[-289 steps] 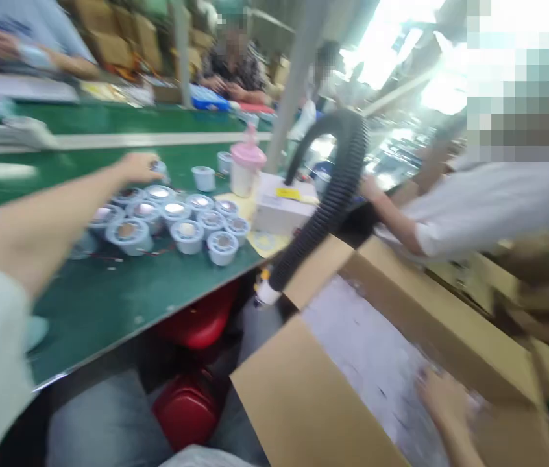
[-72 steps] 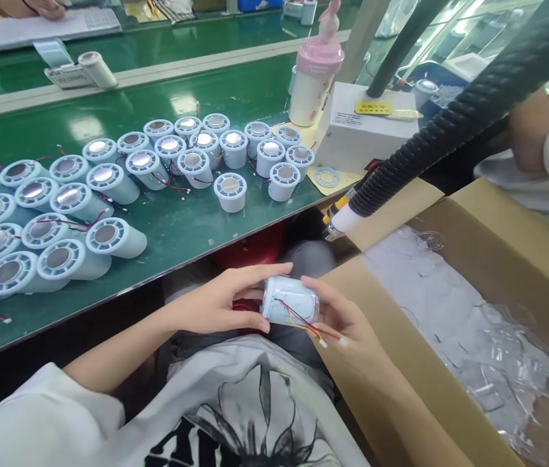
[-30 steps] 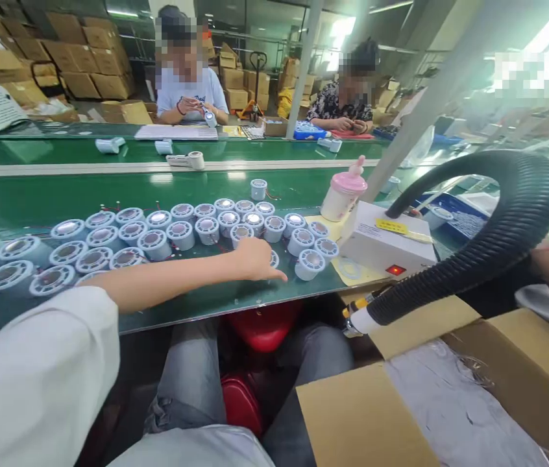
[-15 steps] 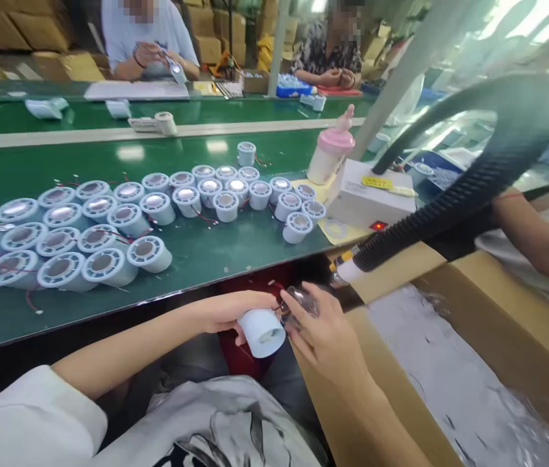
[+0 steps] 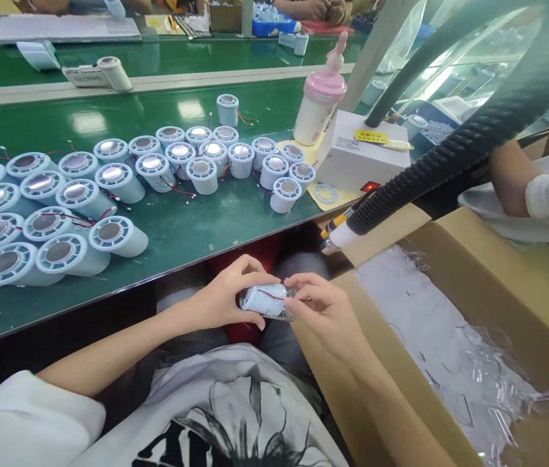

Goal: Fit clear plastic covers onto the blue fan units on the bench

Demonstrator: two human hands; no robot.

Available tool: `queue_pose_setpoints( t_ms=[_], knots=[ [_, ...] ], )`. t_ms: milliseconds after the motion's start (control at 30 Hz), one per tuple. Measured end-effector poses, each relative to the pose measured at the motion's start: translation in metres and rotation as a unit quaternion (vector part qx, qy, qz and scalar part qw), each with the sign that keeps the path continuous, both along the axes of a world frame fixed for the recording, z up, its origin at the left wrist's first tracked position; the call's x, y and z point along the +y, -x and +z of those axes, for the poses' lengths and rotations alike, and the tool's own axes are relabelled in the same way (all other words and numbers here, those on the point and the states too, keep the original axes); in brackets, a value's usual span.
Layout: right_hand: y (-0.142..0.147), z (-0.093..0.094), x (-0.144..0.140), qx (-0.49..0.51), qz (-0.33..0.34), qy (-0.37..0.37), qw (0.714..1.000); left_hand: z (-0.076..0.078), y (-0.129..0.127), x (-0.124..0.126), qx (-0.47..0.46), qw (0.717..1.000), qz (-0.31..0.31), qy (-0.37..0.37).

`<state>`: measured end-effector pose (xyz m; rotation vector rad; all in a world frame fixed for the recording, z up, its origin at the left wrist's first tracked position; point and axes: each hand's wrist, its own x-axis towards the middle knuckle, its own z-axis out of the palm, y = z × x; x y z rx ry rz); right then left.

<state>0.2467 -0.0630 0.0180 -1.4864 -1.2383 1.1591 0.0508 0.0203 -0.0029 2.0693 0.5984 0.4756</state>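
One pale-blue cup [image 5: 262, 300], apart from a clear cover [image 5: 291, 293] moments ago, now appears partly inside it just below frame centre, left hand [image 5: 226, 295] gripping one end, right hand [image 5: 330, 311] pinching the other, so fitting seems under way.

Against half a second earlier, the light-blue cylindrical housing [image 5: 263, 301], then apart from the clear plastic cover [image 5: 290, 309], now lies within it between left hand [image 5: 223, 297] and right hand [image 5: 330, 311]. Against the pictures before that, a red-wired housing [image 5: 228, 113] has appeared upright behind the grouped units [image 5: 202, 174].
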Motion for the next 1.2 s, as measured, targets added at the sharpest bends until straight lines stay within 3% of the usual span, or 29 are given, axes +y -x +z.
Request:
queue_pose_setpoints(
  t_ms=[133, 233, 400, 500, 767, 900, 1000, 1100, 1200],
  knots=[
    [-0.004, -0.003, 0.004, 0.048, -0.032, 0.026, 0.998, -0.003, -0.001, -0.005, -0.023, 0.993, -0.029, 0.109],
    [-0.009, -0.005, 0.005, 0.073, 0.003, -0.007, 0.997, 0.0, -0.001, -0.009, -0.047, 0.969, 0.004, 0.244],
    [-0.013, -0.009, -0.006, -0.113, 0.119, -0.126, 0.978, 0.004, 0.004, -0.01, -0.076, 0.917, 0.03, 0.39],
    [-0.013, -0.009, -0.012, -0.145, 0.13, -0.151, 0.969, 0.004, 0.007, -0.009, -0.071, 0.921, 0.012, 0.383],
    [-0.014, -0.004, -0.015, -0.077, 0.132, -0.109, 0.982, 0.013, 0.013, -0.011, -0.102, 0.95, -0.037, 0.291],
    [-0.014, -0.007, -0.015, -0.026, 0.132, -0.081, 0.988, 0.013, 0.014, -0.01, -0.105, 0.943, -0.026, 0.315],
    [-0.012, -0.024, -0.013, 0.023, 0.083, -0.097, 0.992, 0.002, 0.002, -0.001, -0.124, 0.918, 0.003, 0.376],
    [-0.012, -0.052, -0.01, 0.07, -0.03, -0.139, 0.987, -0.014, -0.024, 0.016, -0.157, 0.89, 0.025, 0.428],
    [-0.019, -0.081, -0.002, 0.095, -0.121, -0.188, 0.97, -0.024, -0.056, 0.037, -0.164, 0.884, 0.016, 0.437]
  ],
)
